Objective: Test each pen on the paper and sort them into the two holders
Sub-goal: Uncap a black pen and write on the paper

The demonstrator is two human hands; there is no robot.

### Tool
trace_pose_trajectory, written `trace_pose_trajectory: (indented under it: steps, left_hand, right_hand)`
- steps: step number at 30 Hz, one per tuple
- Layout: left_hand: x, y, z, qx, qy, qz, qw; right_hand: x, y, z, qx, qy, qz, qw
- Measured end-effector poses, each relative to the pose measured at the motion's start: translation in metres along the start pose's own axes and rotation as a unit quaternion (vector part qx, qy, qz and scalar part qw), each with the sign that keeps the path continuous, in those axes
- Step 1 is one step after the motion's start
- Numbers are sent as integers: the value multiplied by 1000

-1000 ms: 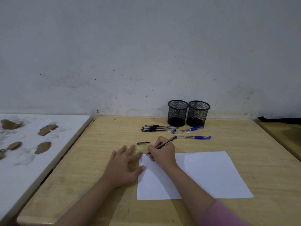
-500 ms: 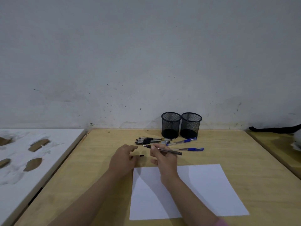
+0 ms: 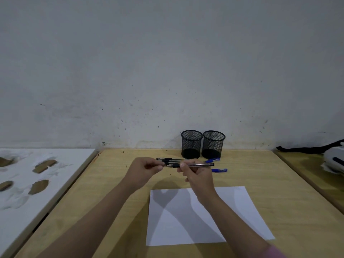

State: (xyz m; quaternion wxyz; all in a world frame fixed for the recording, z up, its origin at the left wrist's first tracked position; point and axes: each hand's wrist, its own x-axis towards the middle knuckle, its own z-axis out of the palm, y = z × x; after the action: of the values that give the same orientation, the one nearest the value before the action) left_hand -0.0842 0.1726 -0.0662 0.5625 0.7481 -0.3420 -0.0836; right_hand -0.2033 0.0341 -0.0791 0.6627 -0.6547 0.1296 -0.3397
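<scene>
My right hand [image 3: 200, 176] holds a black pen [image 3: 193, 165] level above the wooden table [image 3: 279, 183], its tip pointing left. My left hand [image 3: 144, 170] pinches the small black pen cap [image 3: 162, 166] right at that tip. Behind the hands lie a few black pens [image 3: 168, 159] and two blue pens [image 3: 212, 160] [image 3: 220, 170]. Two empty black mesh holders [image 3: 191, 144] [image 3: 213, 144] stand side by side at the wall. The white paper [image 3: 240, 211] lies flat in front of me, under my right forearm.
A white board [image 3: 55, 183] with brown patches adjoins the table on the left. On the right stands another wooden surface [image 3: 307, 170] with a white and black object [image 3: 335, 161] at the frame edge.
My right hand lifted the pen off the paper and turned it level. My left hand left the paper, picked the cap up from the table and brought it to the pen's tip.
</scene>
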Motion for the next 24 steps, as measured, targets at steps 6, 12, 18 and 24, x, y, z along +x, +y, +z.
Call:
trace_pose_trajectory:
  steps: [6,12,18,24]
  left_hand:
    - [-10,24,7,31,-46,43,998]
    - [-17,35,20,73,-19,81,994]
    - [-10,54,35,103,-17,104,989]
    - [-1,61,49,118,-9,108,987]
  right_hand:
    - [-7,-13,-12,-11,-62,-29,998]
    - [-11,-22,-23,-3,-66,-66,996]
    - [-17,-22,-27,-51,-16,48,997]
    - [-15,-31,-46,-371,54,-295,879]
